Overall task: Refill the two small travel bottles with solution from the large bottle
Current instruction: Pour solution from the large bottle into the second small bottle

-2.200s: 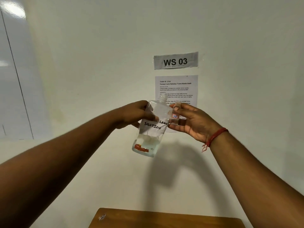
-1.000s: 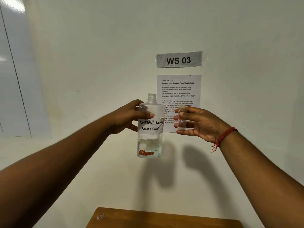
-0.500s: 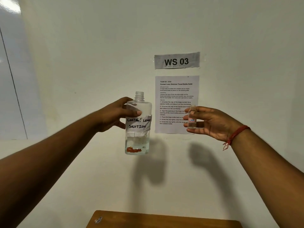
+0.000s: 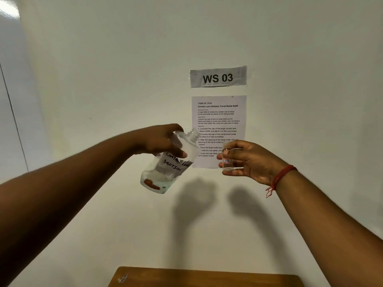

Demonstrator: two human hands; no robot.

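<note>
1. The left hand (image 4: pixel 161 141) reaches in from the lower left and grips the large bottle (image 4: pixel 171 163) round its upper body, fingers over the shoulder and thumb pressed on the front.
2. The large bottle is clear and uncapped, held in the air in front of the wall and tilted so its threaded neck points up and to the right. A handwritten label on it reads "CONTACT LENS SOLUTION". A little liquid has pooled in its lower end, where a red mark shows.
3. On the wall behind hang a sign (image 4: pixel 218 77) reading "WS 03" and, under it, a printed task sheet (image 4: pixel 219 117).
4. The small travel bottle (image 4: pixel 227 160) stands upright and uncapped just right of the large bottle's neck, apart from it. It is clear, with a small tag on its front.
5. The right hand (image 4: pixel 251 162) holds the small bottle, fingers curled round it. A red thread (image 4: pixel 280 177) circles that wrist.
6. The wooden surface (image 4: pixel 207 277) shows at the bottom edge.
</note>
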